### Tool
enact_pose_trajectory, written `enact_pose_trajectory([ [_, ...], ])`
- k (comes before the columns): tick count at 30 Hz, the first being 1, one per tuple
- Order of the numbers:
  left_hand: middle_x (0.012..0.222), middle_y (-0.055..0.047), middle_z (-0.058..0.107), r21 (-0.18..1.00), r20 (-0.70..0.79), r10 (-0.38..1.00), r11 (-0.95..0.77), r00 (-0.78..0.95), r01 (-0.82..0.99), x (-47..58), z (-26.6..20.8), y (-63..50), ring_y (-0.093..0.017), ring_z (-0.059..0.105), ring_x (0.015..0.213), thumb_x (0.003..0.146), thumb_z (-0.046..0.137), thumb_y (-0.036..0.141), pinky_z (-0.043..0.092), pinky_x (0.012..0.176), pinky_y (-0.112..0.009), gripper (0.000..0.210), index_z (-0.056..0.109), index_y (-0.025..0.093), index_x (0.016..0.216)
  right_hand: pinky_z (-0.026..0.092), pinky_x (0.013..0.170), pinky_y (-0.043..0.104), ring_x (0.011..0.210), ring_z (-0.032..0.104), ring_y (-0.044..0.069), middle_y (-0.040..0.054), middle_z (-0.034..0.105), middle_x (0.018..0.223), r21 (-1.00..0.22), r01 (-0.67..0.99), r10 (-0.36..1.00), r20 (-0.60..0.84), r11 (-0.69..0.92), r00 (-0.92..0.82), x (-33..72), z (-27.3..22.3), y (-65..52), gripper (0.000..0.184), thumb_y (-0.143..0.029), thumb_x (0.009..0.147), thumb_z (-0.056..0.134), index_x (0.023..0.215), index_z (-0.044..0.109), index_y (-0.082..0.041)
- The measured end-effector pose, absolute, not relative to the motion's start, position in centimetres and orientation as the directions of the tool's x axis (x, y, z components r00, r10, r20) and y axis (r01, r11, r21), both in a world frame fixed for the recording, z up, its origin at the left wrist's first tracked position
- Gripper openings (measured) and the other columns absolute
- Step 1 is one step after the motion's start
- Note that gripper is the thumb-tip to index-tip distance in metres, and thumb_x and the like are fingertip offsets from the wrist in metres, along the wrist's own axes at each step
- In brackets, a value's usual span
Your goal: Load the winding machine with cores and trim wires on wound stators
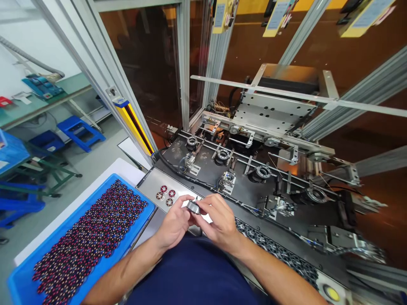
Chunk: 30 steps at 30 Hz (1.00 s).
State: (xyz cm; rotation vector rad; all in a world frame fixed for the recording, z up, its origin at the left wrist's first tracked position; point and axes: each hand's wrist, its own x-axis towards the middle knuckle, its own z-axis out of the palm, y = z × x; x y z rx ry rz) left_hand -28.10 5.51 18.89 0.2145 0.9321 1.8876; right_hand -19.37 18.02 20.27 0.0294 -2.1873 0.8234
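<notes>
Between my two hands, in front of my body, is a small round grey metal part (193,206). My left hand (176,222) grips it from the left with thumb and fingers. From the right, my right hand (219,220) pinches the same part. Its underside is hidden by my fingers. Just beyond my left hand, several small red and black wound rings (163,189) lie on a metal plate (149,181). A row of dark round housings (270,245) runs along the machine's front edge, partly behind my right forearm.
A blue tray (17,275) full of red and black rings stands at left. Ahead, the machine bed (206,169) carries round fixtures (223,156), clamps and rods. A yellow light-curtain bar (135,127) stands upright at the frame. A yellow button (331,293) sits at lower right.
</notes>
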Motion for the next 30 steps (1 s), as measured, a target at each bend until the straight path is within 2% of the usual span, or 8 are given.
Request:
enact_pose_trajectory([
  [4,0.076,0.001,0.07,0.773,-0.248,0.775,-0.204,-0.582,-0.601,-29.0,18.4,5.5,-0.011,0.065,0.066,0.073,0.083,0.039,0.051,0.069,-0.022,0.041,0.063,0.019,0.102,0.055,0.077,0.04,0.093,0.064,0.024,0.0123,0.068,0.102,-0.679,-0.253,0.242,0.545,0.69,-0.803,-19.4,20.9,19.0,0.027,-0.016,0.089,0.064,0.116,0.065,-0.019],
  [7,0.076,-0.001,0.072,0.815,-0.221,0.814,-0.148,-0.537,-0.56,-30.1,18.1,5.2,-0.013,0.067,0.067,0.069,0.086,0.038,0.053,0.069,-0.025,0.04,0.067,0.018,0.099,0.053,0.092,0.041,0.113,0.062,0.023,0.0134,0.061,0.131,-0.874,-0.178,0.136,0.264,0.451,-0.955,-19.8,22.2,20.9,0.021,-0.024,0.096,0.056,0.11,0.072,-0.023],
  [9,0.079,-0.003,0.073,0.822,-0.2,0.854,-0.12,-0.48,-0.557,-30.8,18.0,5.1,-0.015,0.069,0.068,0.068,0.087,0.038,0.054,0.069,-0.026,0.04,0.07,0.019,0.098,0.051,0.096,0.04,0.116,0.062,0.023,0.0121,0.059,0.137,-0.955,-0.089,0.038,0.104,0.282,-0.994,-20.4,23.0,22.2,0.024,-0.031,0.098,0.054,0.097,0.076,-0.021],
  [16,0.084,-0.004,0.074,0.841,-0.169,0.925,-0.046,-0.342,-0.54,-32.4,17.1,4.7,-0.016,0.069,0.077,0.063,0.09,0.037,0.053,0.07,-0.023,0.042,0.075,0.017,0.096,0.038,0.112,0.038,0.134,0.05,0.024,0.0104,0.059,0.138,-0.995,0.032,-0.288,-0.057,0.09,-0.956,-22.7,23.8,23.6,0.033,-0.045,0.094,0.057,0.084,0.076,-0.02],
  [19,0.092,-0.007,0.075,0.886,-0.155,0.936,-0.009,-0.315,-0.463,-33.2,16.3,4.1,-0.018,0.07,0.084,0.064,0.089,0.039,0.054,0.076,-0.027,0.047,0.072,0.018,0.104,0.042,0.109,0.03,0.134,0.051,0.019,0.007,0.056,0.143,-0.991,-0.008,-0.33,-0.036,0.131,-0.943,-23.6,24.0,24.1,0.027,-0.045,0.094,0.056,0.088,0.074,-0.025],
  [21,0.101,-0.009,0.075,0.939,-0.147,0.897,-0.005,-0.416,-0.343,-34.0,15.6,3.8,-0.021,0.071,0.09,0.069,0.086,0.039,0.054,0.083,-0.031,0.054,0.067,0.02,0.116,0.045,0.106,0.029,0.135,0.051,0.018,0.0065,0.057,0.142,-0.962,-0.079,-0.297,-0.002,0.261,-0.955,-25.5,24.0,25.6,0.025,-0.041,0.095,0.054,0.086,0.071,-0.025],
  [25,0.114,-0.012,0.073,0.992,-0.1,0.609,0.118,-0.787,-0.034,-35.8,13.7,3.3,-0.023,0.071,0.097,0.085,0.071,0.036,0.054,0.092,-0.038,0.046,0.057,0.02,0.124,0.032,0.117,0.04,0.14,0.044,0.023,0.0136,0.046,0.151,-0.861,-0.094,-0.11,0.045,0.499,-0.993,-33.0,22.4,31.7,0.028,-0.031,0.097,0.048,0.084,0.068,-0.017],
  [30,0.116,-0.013,0.072,0.967,-0.109,0.416,0.255,-0.903,0.001,-36.9,11.9,2.0,-0.024,0.071,0.101,0.089,0.063,0.037,0.056,0.091,-0.039,0.039,0.055,0.018,0.123,0.034,0.114,0.048,0.137,0.045,0.03,0.0213,0.055,0.137,-0.738,0.051,0.091,0.014,0.673,-0.996,-42.4,17.3,38.6,0.029,-0.023,0.096,0.052,0.075,0.067,-0.011],
])
